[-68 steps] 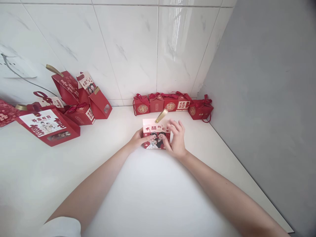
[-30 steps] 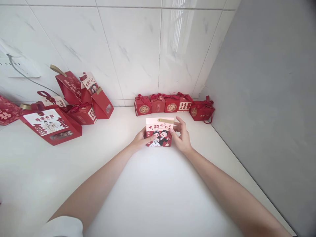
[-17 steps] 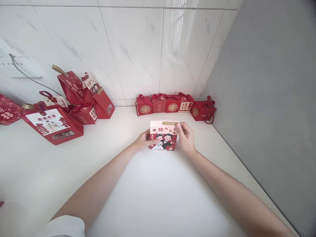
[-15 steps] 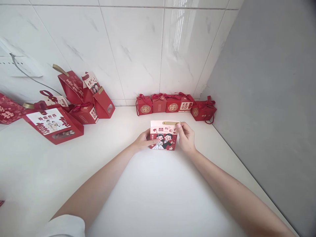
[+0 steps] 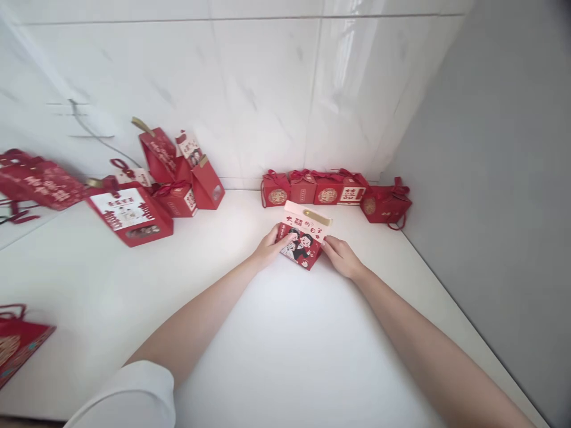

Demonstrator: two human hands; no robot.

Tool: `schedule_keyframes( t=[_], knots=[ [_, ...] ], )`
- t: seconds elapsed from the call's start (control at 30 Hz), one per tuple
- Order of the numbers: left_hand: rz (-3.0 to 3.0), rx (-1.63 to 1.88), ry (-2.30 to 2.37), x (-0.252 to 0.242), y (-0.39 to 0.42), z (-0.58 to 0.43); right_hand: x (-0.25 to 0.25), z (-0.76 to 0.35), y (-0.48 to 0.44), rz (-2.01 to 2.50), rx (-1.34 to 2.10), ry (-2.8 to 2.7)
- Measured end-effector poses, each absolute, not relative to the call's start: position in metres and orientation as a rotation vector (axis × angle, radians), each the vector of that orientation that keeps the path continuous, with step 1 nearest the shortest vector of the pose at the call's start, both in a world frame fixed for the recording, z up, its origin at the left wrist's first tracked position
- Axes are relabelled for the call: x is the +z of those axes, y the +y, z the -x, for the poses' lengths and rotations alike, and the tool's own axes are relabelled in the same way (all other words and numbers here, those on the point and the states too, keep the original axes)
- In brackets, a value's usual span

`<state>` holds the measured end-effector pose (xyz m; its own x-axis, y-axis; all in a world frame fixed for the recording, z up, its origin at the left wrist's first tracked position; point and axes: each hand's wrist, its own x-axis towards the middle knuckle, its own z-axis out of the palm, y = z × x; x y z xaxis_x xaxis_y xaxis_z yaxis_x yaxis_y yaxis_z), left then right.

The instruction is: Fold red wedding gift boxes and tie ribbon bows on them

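Note:
Between my two hands is a small gift box [image 5: 303, 241], red below and pale pink on top, printed with a cartoon bride and groom. A gold strap handle [image 5: 317, 217] lies across its upper edge. The box tilts, its right side lower. My left hand [image 5: 270, 246] grips the left side, thumb across the printed front and fingers behind. At the right edge, my right hand [image 5: 339, 254] is closed with its thumb and fingers on the side just below the pink flap. The fingers behind the box are hidden.
Along the tiled wall [image 5: 267, 89] stands a row of red ribbon-tied boxes [image 5: 328, 193], with another box [image 5: 387, 202] at its right end. Several red gift boxes [image 5: 131, 217] cluster on the left. A red bag [image 5: 22, 342] lies front left. A grey panel [image 5: 491, 178] bounds the right side.
The box has gone from nearly level to tilted down on its right. My right hand has slid lower along its edge. The view has turned left, bringing the red bag in.

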<state>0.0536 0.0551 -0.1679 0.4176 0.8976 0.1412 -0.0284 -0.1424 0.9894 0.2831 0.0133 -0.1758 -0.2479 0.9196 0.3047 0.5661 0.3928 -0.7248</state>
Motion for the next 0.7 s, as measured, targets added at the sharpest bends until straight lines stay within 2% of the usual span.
schedule_keyframes(
  t=[0.13,0.33,0.53,0.6,0.7],
  knots=[
    [-1.368,1.079,0.746,-0.174,0.053,-0.054,-0.188,-0.284,0.012,1.351,0.513,-2.023],
    [-1.206,1.159,0.780,-0.181,0.049,-0.051,-0.199,-0.289,0.011,1.354,0.560,-2.000],
    [-1.476,1.397,1.334,-0.187,0.053,-0.048,-0.195,-0.286,0.000,1.353,0.258,-2.043],
    [-1.468,1.409,1.384,-0.186,0.053,-0.049,-0.193,-0.280,-0.006,1.439,0.349,-1.881],
    [-1.482,1.383,1.353,-0.183,0.047,-0.051,-0.190,-0.269,-0.015,1.395,0.659,-1.470]
  ],
)
